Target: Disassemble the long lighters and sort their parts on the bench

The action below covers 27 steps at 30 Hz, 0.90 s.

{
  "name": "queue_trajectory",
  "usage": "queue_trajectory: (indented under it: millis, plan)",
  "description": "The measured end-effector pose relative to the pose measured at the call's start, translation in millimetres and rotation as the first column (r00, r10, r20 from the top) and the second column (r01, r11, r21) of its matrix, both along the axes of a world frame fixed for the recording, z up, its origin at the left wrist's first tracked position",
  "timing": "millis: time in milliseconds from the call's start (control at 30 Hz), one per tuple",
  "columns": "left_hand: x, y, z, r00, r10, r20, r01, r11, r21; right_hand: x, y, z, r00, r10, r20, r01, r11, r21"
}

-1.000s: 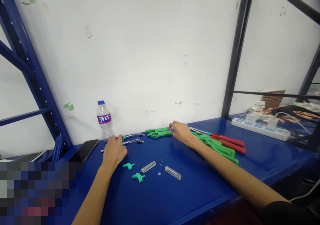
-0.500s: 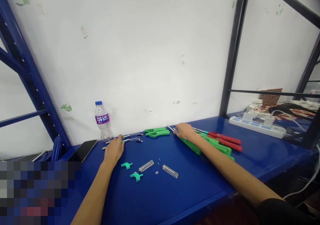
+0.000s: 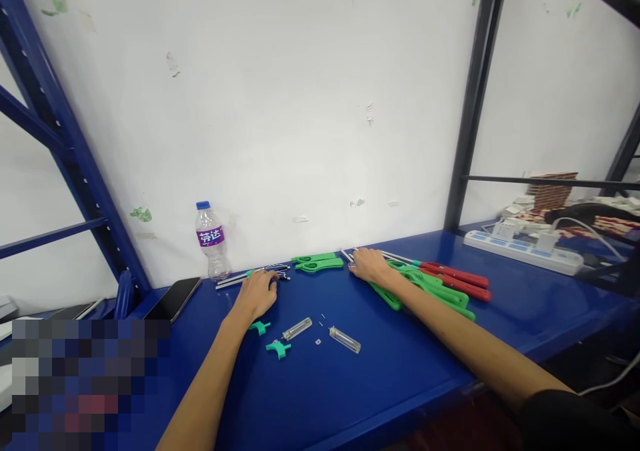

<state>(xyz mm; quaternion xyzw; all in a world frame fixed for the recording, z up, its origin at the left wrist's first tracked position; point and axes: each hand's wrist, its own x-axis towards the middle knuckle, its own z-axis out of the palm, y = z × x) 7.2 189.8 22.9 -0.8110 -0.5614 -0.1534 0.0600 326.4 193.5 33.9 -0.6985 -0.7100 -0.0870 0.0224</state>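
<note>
Fingers (image 3: 271,277) bend, grip unclear: left hand (image 3: 257,296) at metal rods (image 3: 233,280), right hand (image 3: 371,267) at green handles (image 3: 388,298).

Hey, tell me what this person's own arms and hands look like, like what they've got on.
The left hand and right hand wear no gloves, and no watch or bracelet shows. The left forearm is bare as far as the picture shows. A black sleeve ends near the right elbow; no markings are visible on it.
</note>
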Motion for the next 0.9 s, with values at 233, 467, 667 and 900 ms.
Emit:
queue_trajectory:
  millis: [233, 467, 667, 900]
  plan:
    - [41.2, -40.4, 23.8, 0.977, -0.203, 0.071, 0.200, 0.979, 0.042, -1.3, 4.0, -7.2, 1.000, 0.004, 0.005, -0.004, 0.999, 0.040]
    - [118.8, -128.8, 24.4, 0.838, -0.544, 0.052, 0.542, 0.839, 0.039, 0.2, 7.5, -10.1, 1.000, 0.027, 0.006, -0.028, 0.998, 0.050]
    - [122.4, -131.9, -3.3, 0.842, -0.539, -0.026, 0.540, 0.842, 0.005, -1.1, 4.1, -6.8, 0.999, 0.047, 0.008, -0.048, 0.998, 0.045]
    - [78.9, -79.6, -2.2, 0.918, -0.382, -0.111, 0.388, 0.920, 0.045, -5.7, -4.0, -1.0, 0.998, 0.012, -0.057, -0.008, 0.996, 0.084]
